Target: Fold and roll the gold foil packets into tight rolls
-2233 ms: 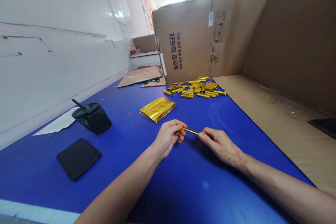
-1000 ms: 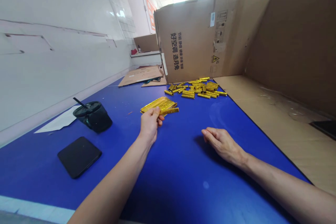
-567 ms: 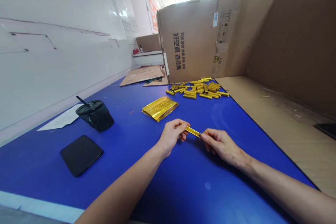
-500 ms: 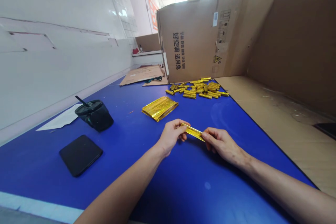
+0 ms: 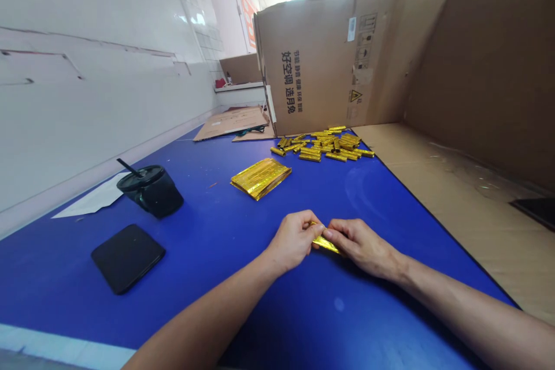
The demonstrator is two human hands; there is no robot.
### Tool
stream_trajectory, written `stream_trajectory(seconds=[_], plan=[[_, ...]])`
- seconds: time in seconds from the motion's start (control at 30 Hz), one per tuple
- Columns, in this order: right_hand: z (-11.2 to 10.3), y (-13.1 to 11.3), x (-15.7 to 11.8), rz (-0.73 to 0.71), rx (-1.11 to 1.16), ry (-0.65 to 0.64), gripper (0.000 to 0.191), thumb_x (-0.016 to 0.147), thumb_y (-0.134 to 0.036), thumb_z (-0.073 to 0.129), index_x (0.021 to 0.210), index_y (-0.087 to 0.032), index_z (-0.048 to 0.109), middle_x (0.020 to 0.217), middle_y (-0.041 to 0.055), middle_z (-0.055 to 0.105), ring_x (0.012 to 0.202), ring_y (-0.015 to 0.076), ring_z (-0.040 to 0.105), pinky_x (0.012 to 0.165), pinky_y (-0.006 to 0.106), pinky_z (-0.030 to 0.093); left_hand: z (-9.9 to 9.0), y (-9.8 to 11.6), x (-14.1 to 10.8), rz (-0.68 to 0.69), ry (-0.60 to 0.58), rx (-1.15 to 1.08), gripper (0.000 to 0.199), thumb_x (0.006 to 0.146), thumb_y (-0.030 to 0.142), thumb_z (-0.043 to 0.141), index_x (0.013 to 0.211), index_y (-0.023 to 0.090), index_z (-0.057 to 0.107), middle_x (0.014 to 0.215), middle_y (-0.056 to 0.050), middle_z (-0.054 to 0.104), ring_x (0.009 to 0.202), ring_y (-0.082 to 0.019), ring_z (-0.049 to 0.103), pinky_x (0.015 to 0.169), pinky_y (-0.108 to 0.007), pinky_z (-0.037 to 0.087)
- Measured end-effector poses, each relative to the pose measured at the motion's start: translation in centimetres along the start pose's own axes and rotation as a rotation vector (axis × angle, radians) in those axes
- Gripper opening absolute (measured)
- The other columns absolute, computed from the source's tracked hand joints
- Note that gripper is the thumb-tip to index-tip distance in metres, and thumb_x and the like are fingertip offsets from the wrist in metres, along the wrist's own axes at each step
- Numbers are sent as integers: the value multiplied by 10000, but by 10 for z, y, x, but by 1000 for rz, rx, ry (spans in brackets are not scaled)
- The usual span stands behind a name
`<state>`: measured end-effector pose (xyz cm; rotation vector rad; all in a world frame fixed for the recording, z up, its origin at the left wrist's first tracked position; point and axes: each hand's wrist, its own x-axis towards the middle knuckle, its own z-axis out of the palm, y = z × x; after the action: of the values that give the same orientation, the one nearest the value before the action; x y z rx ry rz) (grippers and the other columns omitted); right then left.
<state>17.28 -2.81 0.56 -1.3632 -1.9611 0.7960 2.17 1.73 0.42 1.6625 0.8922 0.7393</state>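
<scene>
Between my two hands is a narrow strip of shiny gold foil [image 5: 326, 244], held low over the blue table [image 5: 277, 312]. My left hand [image 5: 295, 240] pinches its upper left end, with thumb and fingers closed. My right hand [image 5: 362, 244] grips it farther right, and the two thumbs nearly meet. Fingers cover much of the strip. A flat stack of gold foil sheets [image 5: 261, 178] lies just beyond my left hand. Farther back, against a cardboard box, is a loose pile of small rolled gold foil tubes [image 5: 327, 145].
At the left stand a dark lidded cup [image 5: 151, 191] with a straw, a white paper [image 5: 93, 199] and a flat black pad [image 5: 128, 257]. A large cardboard box [image 5: 321, 63] rises at the back, and cardboard [image 5: 433, 185] borders the right edge. Flat cardboard [image 5: 234, 121] lies back left.
My hands have come closer together and slightly nearer to me. The foil strip, stretched out between them before, is now mostly covered by my fingers.
</scene>
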Motion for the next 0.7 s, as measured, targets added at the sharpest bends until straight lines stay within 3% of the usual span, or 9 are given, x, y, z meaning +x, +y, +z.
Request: stream_trajectory(seconds=[0.17, 0.37, 0.6, 0.7], plan=[[-8, 0, 2, 51, -13, -3, 336, 828, -401, 336, 566, -194, 376, 498, -57, 333, 454, 80, 295, 405, 203, 230, -13, 7, 5, 0, 123, -55, 110, 665, 220, 545, 582, 154, 516, 396, 58, 467, 303, -43, 362, 344, -160, 253], [-8, 1, 1, -6, -59, 86, 346, 822, -401, 360, 542, -197, 347, 503, -55, 321, 470, 86, 286, 432, 215, 235, -17, 12, 6, 9, 136, -22, 105, 681, 202, 521, 591, 150, 511, 396, 58, 467, 292, -42, 357, 324, -154, 237], [-4, 5, 6, 177, 351, 10, 392, 780, -524, 371, 609, -179, 443, 423, -72, 358, 371, 62, 259, 358, 205, 190, -19, 8, 6, 117, 285, 10, 130, 713, 257, 504, 639, 149, 501, 424, 48, 476, 317, -53, 399, 330, -151, 279], [-3, 6, 7, 200, 437, 36, 380, 750, -534, 417, 615, -179, 442, 403, -80, 358, 348, 54, 247, 342, 200, 171, -17, 7, 6, 114, 268, -2, 144, 717, 273, 498, 654, 143, 496, 443, 40, 488, 319, -50, 411, 328, -144, 285]])
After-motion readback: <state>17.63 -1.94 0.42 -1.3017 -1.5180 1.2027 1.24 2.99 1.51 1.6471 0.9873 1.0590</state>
